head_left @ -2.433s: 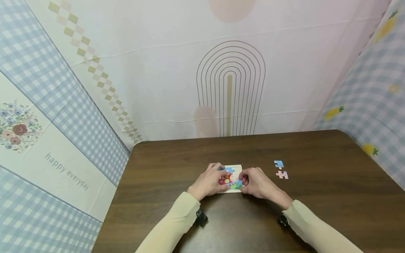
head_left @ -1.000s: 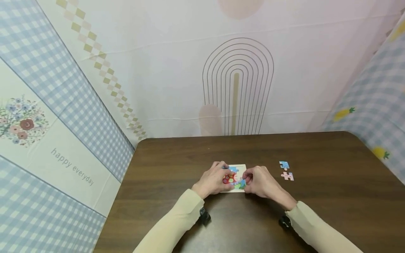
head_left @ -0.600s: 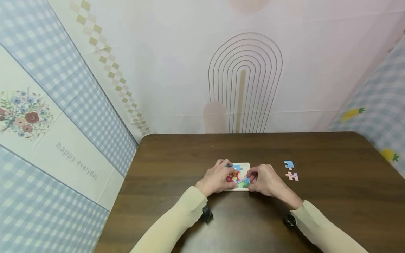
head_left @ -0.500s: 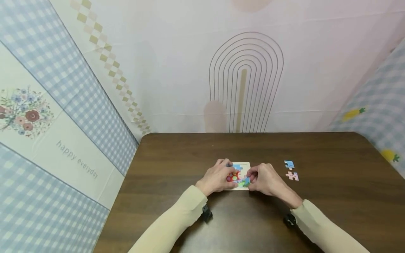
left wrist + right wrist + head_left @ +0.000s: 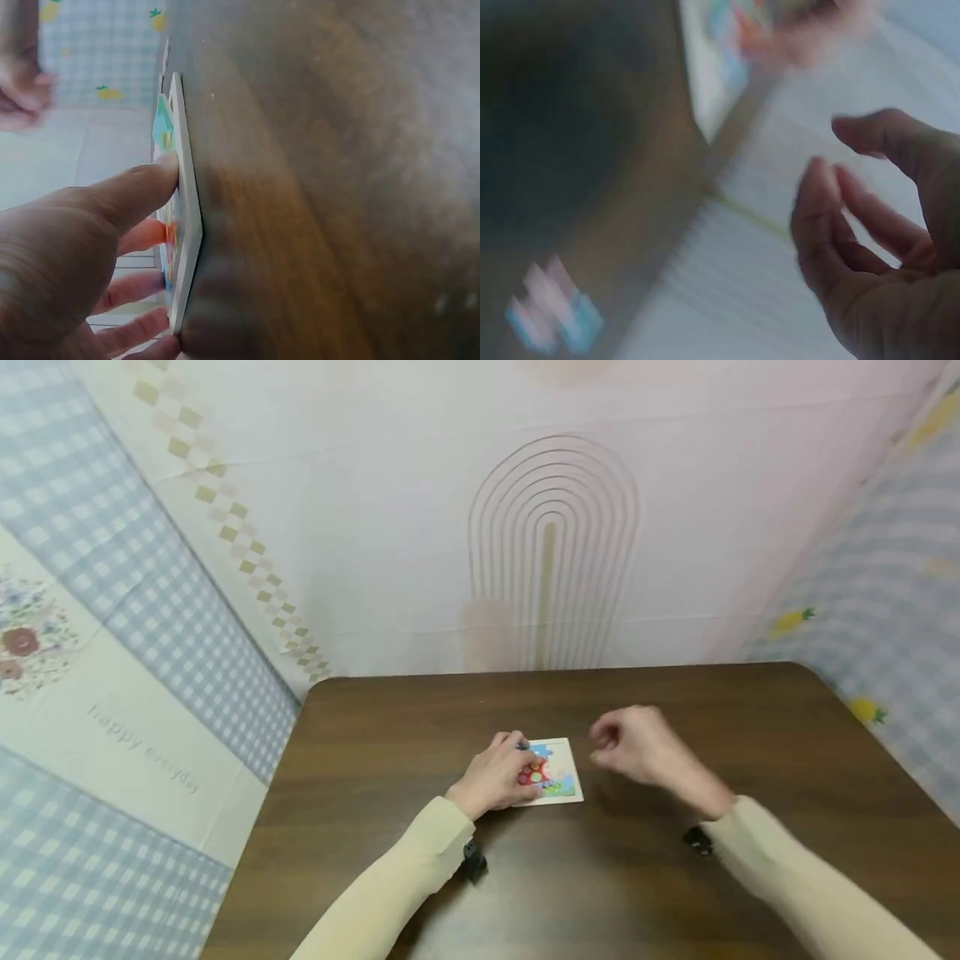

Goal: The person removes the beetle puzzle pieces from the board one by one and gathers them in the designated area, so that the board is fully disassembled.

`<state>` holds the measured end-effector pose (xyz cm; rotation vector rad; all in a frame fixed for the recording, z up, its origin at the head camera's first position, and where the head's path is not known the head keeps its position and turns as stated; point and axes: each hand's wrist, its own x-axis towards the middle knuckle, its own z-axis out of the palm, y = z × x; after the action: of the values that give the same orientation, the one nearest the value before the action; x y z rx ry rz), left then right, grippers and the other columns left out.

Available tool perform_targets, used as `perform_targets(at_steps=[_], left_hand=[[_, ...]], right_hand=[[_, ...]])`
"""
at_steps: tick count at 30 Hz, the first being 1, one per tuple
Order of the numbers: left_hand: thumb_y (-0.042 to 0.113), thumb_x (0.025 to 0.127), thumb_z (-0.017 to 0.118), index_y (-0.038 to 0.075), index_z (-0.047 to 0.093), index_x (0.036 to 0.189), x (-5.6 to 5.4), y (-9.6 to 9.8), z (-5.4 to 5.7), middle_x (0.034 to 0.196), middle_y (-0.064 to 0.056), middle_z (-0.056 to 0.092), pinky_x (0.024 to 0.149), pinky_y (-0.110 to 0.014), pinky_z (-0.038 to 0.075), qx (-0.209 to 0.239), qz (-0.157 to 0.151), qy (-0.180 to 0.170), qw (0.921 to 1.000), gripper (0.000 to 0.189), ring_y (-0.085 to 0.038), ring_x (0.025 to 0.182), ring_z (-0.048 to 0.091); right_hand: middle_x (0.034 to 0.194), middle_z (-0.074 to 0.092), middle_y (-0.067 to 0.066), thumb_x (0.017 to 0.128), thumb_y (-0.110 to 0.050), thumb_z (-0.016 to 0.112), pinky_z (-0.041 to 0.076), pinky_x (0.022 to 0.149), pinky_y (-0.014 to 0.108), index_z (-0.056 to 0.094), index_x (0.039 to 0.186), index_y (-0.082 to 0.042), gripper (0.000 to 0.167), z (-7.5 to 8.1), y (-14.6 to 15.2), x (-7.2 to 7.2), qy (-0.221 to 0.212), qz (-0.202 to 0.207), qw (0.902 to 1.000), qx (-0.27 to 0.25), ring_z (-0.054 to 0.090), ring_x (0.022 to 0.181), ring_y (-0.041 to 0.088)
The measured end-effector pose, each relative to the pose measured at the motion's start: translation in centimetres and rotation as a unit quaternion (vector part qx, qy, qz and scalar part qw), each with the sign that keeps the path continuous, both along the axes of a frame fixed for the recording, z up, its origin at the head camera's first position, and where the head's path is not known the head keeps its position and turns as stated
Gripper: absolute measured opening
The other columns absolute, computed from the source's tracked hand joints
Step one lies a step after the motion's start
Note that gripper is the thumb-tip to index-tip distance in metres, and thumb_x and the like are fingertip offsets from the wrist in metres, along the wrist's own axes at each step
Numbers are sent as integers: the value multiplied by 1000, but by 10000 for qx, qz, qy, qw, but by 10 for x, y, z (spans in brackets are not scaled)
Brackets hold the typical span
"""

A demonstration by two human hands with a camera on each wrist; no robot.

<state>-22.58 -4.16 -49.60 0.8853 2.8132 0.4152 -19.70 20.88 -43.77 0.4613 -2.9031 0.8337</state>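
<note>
A small white puzzle board (image 5: 573,774) with a colourful picture lies on the dark wooden table (image 5: 375,752). My left hand (image 5: 498,772) rests on its left part with straight fingers. In the left wrist view the thumb (image 5: 142,193) presses the board's edge (image 5: 187,225) and the fingers lie over the picture. My right hand (image 5: 636,745) hovers right of the board, off the table, fingers loosely curled and holding nothing. The right wrist view shows this hand (image 5: 870,225) blurred, with two loose puzzle pieces (image 5: 551,315) on the table. Those pieces are hidden in the head view.
Cloth backdrops stand close behind the table and along both sides, checked blue at left and right. The table's far edge (image 5: 555,672) lies a short way behind the board. Bare wood surrounds the board.
My right hand has let go of the board's right side, risen and moved to the right. The left hand stays on the board. The head view has shifted and is blurred.
</note>
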Motion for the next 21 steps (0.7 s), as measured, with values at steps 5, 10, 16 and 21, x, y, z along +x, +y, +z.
perform_targets(at_steps=[5, 10, 16, 21], left_hand=[[45, 98, 82, 21, 77, 137, 2, -8, -2, 150, -4, 59, 101, -49, 61, 92, 15, -132, 9999, 47, -28, 148, 48], [45, 98, 82, 21, 77, 137, 3, -4, -1, 149, -3, 59, 100, -47, 61, 115, -14, -102, 9999, 46, -27, 148, 48], [45, 97, 83, 22, 78, 134, 6, -3, -1, 148, -3, 60, 100, -45, 61, 90, 10, -130, 9999, 44, -26, 148, 48], [45, 96, 84, 22, 79, 132, 5, -2, -1, 147, -2, 60, 101, -43, 60, 62, 25, -70, 10000, 43, -27, 147, 49]], right_hand=[[97, 76, 6, 83, -17, 96, 57, 76, 30, 78, 121, 5, 47, -38, -29, -4, -1301, 657, 9884, 435, 64, 87, 13], [92, 72, 4, 80, -17, 98, 53, 75, 34, 82, 109, 0, 37, -48, -33, 0, -1333, 442, 9881, 623, 57, 84, 16], [83, 69, 0, 80, -16, 98, 49, 69, 27, 82, 102, -2, 31, -53, -31, 6, -1193, 447, 9909, 427, 56, 75, 10], [79, 67, -2, 82, -12, 96, 47, 65, 24, 80, 103, -3, 27, -54, -32, 9, -1154, 437, 9916, 381, 54, 71, 9]])
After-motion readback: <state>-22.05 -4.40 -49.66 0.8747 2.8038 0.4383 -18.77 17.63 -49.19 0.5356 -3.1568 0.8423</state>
